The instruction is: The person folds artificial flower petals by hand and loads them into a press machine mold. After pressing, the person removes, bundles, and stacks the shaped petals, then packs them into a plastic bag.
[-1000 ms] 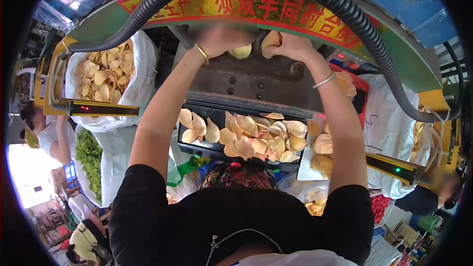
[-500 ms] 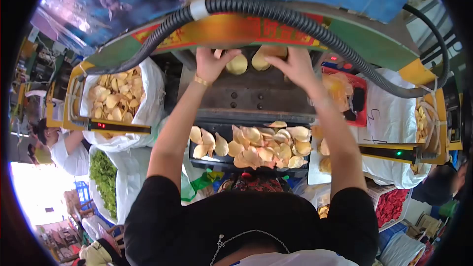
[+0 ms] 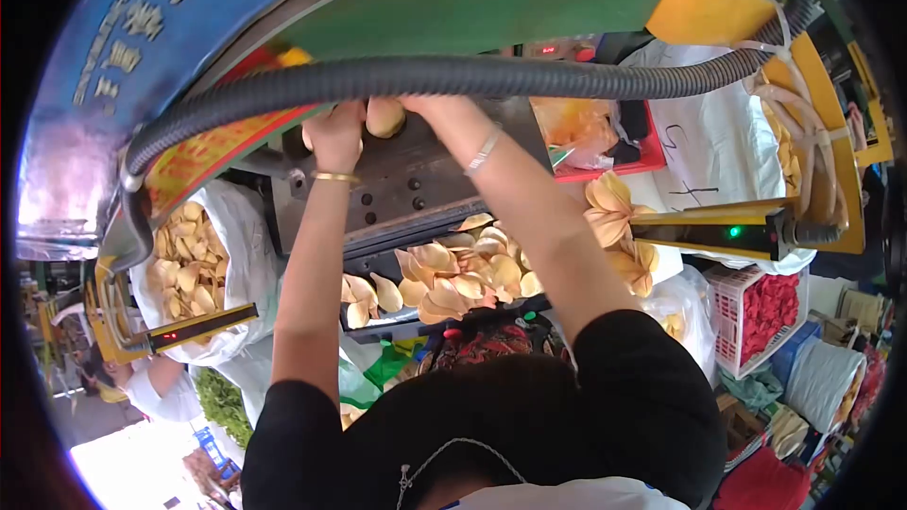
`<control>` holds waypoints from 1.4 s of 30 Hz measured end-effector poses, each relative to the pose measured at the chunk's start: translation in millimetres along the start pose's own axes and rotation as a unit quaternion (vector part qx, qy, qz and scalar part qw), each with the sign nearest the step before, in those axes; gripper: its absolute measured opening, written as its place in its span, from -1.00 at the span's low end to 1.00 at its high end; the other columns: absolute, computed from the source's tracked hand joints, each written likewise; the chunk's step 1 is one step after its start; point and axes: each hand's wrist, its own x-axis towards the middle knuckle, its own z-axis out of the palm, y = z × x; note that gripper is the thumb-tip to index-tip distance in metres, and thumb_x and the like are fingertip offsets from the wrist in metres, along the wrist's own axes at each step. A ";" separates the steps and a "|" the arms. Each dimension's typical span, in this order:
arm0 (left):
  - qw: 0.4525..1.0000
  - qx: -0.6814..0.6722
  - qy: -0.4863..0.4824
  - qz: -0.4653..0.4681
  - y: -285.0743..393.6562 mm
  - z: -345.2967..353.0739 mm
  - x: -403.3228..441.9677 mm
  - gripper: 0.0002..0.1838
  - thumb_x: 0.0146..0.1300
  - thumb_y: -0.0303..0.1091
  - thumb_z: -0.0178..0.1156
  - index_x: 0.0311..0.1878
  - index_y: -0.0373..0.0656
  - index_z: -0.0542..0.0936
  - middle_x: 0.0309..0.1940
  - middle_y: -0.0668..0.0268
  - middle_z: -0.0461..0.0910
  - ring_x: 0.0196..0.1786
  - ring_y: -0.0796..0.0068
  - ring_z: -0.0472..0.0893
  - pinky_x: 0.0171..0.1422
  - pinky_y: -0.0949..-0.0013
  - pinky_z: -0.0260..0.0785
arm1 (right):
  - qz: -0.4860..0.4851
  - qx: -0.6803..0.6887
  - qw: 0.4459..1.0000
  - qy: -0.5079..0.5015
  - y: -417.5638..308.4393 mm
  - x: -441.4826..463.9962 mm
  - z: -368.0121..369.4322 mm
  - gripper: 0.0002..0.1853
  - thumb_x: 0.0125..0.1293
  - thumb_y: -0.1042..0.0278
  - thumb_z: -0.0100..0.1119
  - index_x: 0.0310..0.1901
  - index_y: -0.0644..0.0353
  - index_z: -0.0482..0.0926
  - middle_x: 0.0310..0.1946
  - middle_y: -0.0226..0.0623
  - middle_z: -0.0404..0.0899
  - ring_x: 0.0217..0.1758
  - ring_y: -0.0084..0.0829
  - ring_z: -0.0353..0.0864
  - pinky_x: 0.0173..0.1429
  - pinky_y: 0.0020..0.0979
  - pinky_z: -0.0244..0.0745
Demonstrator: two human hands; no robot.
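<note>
My left hand (image 3: 334,135) reaches in under the front panel of a green machine, above its dark metal plate (image 3: 416,165). Its fingertips are hidden behind the black corrugated hose (image 3: 453,77). My right hand (image 3: 430,106) is beside it, with the hose covering its fingers. Between the two hands a pale yellow petal-shaped piece (image 3: 385,118) shows on the plate; whether either hand grips it is hidden. Nearer my body, a black tray (image 3: 387,319) holds many cream petals (image 3: 453,274) with pinkish tints, partly behind my right forearm.
A white sack (image 3: 250,236) of petals stands at left, near a yellow bar (image 3: 203,328). At right are a red tray (image 3: 652,153), a petal cluster (image 3: 612,212), another yellow bar (image 3: 709,231) with a green light, and a crate (image 3: 727,321) of red pieces. A person (image 3: 161,387) is at far left.
The view has turned and shifted to the right. One petal piece shows between my hands, where two showed before. The hose now covers my right fingers, and a petal cluster shows beside my right forearm.
</note>
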 end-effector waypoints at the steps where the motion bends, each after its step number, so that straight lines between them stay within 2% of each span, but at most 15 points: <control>1: 0.998 -0.054 -0.001 -0.045 10.2 -6.9 0.1 -0.92 0.11 -0.53 0.30 -0.39 -0.22 0.56 -0.52 0.35 0.57 -0.54 0.60 0.50 -0.45 0.54 0.32 | -0.070 0.080 0.994 0.020 14.2 11.3 16.9 -0.70 0.29 0.27 0.15 0.01 0.17 0.52 -0.01 -0.24 0.56 0.04 -0.34 0.52 0.12 -0.37 0.44; 2: 0.990 -0.106 -0.001 -0.093 20.9 -15.1 -1.1 -0.90 0.14 -0.50 0.30 -0.42 -0.23 0.55 -0.55 0.38 0.55 -0.57 0.63 0.47 -0.45 0.55 0.31 | -0.068 0.088 0.994 0.021 1.5 18.3 19.8 -0.70 0.29 0.27 0.15 0.01 0.17 0.52 -0.01 -0.24 0.56 0.04 -0.34 0.52 0.12 -0.37 0.44; 4: 0.978 -0.151 0.002 -0.143 31.7 -30.0 -5.9 -0.86 0.16 -0.46 0.31 -0.45 -0.24 0.55 -0.58 0.41 0.54 -0.59 0.65 0.44 -0.46 0.55 0.30 | 0.083 0.516 0.852 0.038 -20.7 31.5 20.7 -0.72 0.32 0.23 0.09 0.00 0.14 0.54 -0.04 -0.23 0.59 0.00 -0.40 0.54 0.06 -0.37 0.47; 5: 0.981 -0.081 -0.029 -0.174 34.3 -37.8 -7.0 -0.86 0.17 -0.44 0.32 -0.43 -0.25 0.56 -0.57 0.42 0.54 -0.58 0.67 0.44 -0.45 0.56 0.30 | 0.083 0.521 0.849 0.036 -17.2 28.4 25.7 -0.72 0.32 0.23 0.09 0.00 0.14 0.54 -0.04 -0.23 0.59 0.00 -0.40 0.54 0.06 -0.37 0.47; 8: 0.964 0.058 -0.127 -0.225 64.8 -68.3 -33.7 -0.84 0.18 -0.38 0.33 -0.35 -0.26 0.59 -0.54 0.46 0.54 -0.53 0.72 0.42 -0.43 0.59 0.29 | -0.141 0.045 0.988 0.041 1.1 10.5 39.9 -0.73 0.36 0.18 0.05 -0.04 0.13 0.56 -0.17 -0.26 0.65 -0.13 -0.50 0.59 -0.05 -0.39 0.51; 9: 0.962 0.056 -0.167 -0.208 90.5 -89.9 -61.9 -0.84 0.19 -0.36 0.34 -0.31 -0.25 0.61 -0.52 0.47 0.54 -0.52 0.73 0.42 -0.42 0.59 0.29 | 0.131 0.296 0.932 -0.161 -51.8 -26.6 -37.4 -0.76 0.37 0.21 0.07 -0.11 0.17 0.59 -0.33 -0.32 0.67 -0.28 -0.51 0.61 -0.13 -0.41 0.49; 11: 0.974 0.145 -0.163 -0.057 106.5 -145.3 -148.1 -0.93 0.26 -0.44 0.25 -0.28 -0.24 0.62 -0.51 0.45 0.55 -0.46 0.70 0.46 -0.39 0.56 0.30 | 0.036 0.236 0.964 -0.120 -61.4 -142.9 -99.5 -0.89 0.24 0.34 0.22 -0.34 0.18 0.62 -0.41 -0.40 0.65 -0.36 -0.44 0.60 -0.20 -0.35 0.44; 13: 0.942 0.184 -0.213 -0.180 79.4 -219.8 -274.4 -0.92 0.28 -0.49 0.20 -0.34 -0.27 0.61 -0.48 0.35 0.60 -0.50 0.61 0.50 -0.46 0.48 0.32 | -0.018 -0.051 0.992 -0.110 -75.5 -257.5 -165.5 -0.94 0.19 0.44 0.21 -0.33 0.17 0.65 -0.44 -0.29 0.62 -0.33 -0.24 0.58 -0.16 -0.27 0.39; 14: 0.857 0.055 -0.155 -0.489 74.0 -239.6 -331.8 -0.82 0.22 -0.34 0.30 -0.26 -0.28 0.64 -0.48 0.29 0.62 -0.61 0.53 0.51 -0.54 0.45 0.38 | 0.123 -0.096 0.980 -0.121 -86.0 -310.0 -178.0 -0.93 0.19 0.41 0.24 -0.37 0.20 0.64 -0.44 -0.24 0.61 -0.37 -0.20 0.57 -0.23 -0.27 0.41; 16: 0.786 0.083 -0.142 -0.595 50.4 -247.9 -412.5 -0.73 0.17 -0.24 0.36 -0.29 -0.30 0.62 -0.50 0.34 0.62 -0.63 0.52 0.55 -0.63 0.45 0.36 | 0.330 -0.130 0.923 -0.148 -60.4 -437.2 -159.5 -0.84 0.18 0.35 0.30 -0.43 0.26 0.59 -0.49 -0.19 0.57 -0.44 -0.18 0.55 -0.32 -0.30 0.42; 18: 0.786 0.006 -0.186 -0.590 31.3 -236.4 -430.1 -0.67 0.13 -0.18 0.39 -0.32 -0.31 0.62 -0.57 0.33 0.60 -0.58 0.47 0.61 -0.63 0.42 0.39 | 0.445 -0.083 0.884 -0.116 -42.7 -476.9 -122.9 -0.69 0.08 0.19 0.41 -0.33 0.28 0.62 -0.50 -0.15 0.59 -0.49 -0.14 0.55 -0.28 -0.20 0.45; 21: 0.738 0.049 -0.247 -0.626 -20.5 -231.2 -447.0 -0.66 0.11 -0.15 0.40 -0.42 -0.28 0.61 -0.62 0.28 0.59 -0.59 0.47 0.61 -0.65 0.40 0.36 | 0.501 0.025 0.865 -0.013 -17.1 -498.1 -82.5 -0.57 0.00 0.04 0.48 -0.38 0.26 0.57 -0.52 -0.19 0.58 -0.48 -0.23 0.56 -0.35 -0.26 0.44; 25: 0.734 0.174 -0.399 -0.521 -22.2 -233.1 -415.9 -0.57 0.07 -0.02 0.39 -0.53 -0.25 0.61 -0.58 0.13 0.62 -0.54 0.27 0.65 -0.54 0.22 0.43 | 0.541 -0.014 0.841 -0.011 -18.3 -485.7 -79.2 -0.53 -0.09 0.07 0.56 -0.41 0.28 0.51 -0.56 -0.30 0.56 -0.49 -0.42 0.54 -0.37 -0.38 0.42; 32: 0.735 0.351 -0.518 -0.262 -26.8 -227.7 -404.3 -0.39 -0.01 0.27 0.29 -0.51 -0.24 0.65 -0.46 -0.04 0.62 -0.26 -0.11 0.62 -0.15 -0.06 0.45 | 0.574 -0.041 0.817 -0.027 -19.4 -479.5 -79.4 -0.48 -0.15 -0.03 0.58 -0.44 0.24 0.50 -0.58 -0.31 0.55 -0.50 -0.42 0.55 -0.38 -0.36 0.41; 42: 0.715 0.382 -0.537 -0.235 -31.9 -227.5 -399.4 -0.39 0.00 0.28 0.28 -0.46 -0.23 0.66 -0.46 -0.03 0.62 -0.26 -0.06 0.64 -0.15 -0.04 0.46 | 0.564 -0.043 0.823 -0.050 -19.2 -483.4 -87.5 -0.46 -0.16 -0.14 0.53 -0.44 0.17 0.51 -0.56 -0.31 0.57 -0.46 -0.32 0.58 -0.34 -0.29 0.43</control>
